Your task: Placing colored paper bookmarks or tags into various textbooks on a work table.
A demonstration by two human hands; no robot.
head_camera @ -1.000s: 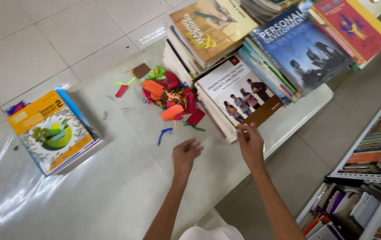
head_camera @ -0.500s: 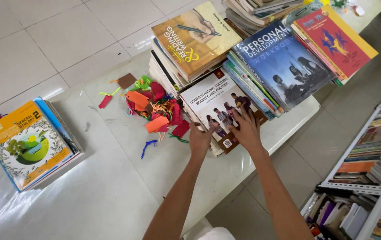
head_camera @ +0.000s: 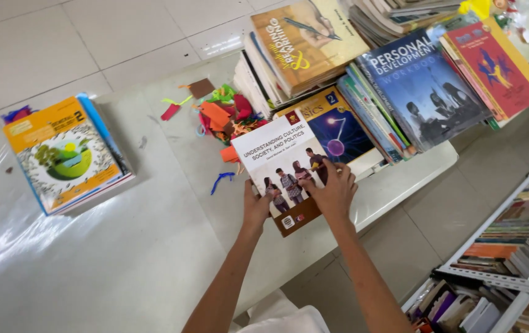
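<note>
A white-and-brown book with people pictured on its cover is lifted off a stack and tilted toward me. My left hand grips its lower left edge. My right hand clasps its lower right side, fingers spread on the cover. Under it lies a blue and yellow book with a glowing ball on the cover. A heap of coloured paper scraps sits just left of the stack on the white table.
A pile of yellow-covered books lies at the table's left. More stacks stand behind: a tan book, a dark blue workbook, a red book. A shelf of books stands lower right, past the table edge.
Both hands reached from the bare table to the stack, took hold of the white-and-brown book and lifted it toward me, uncovering the blue and yellow book beneath.
</note>
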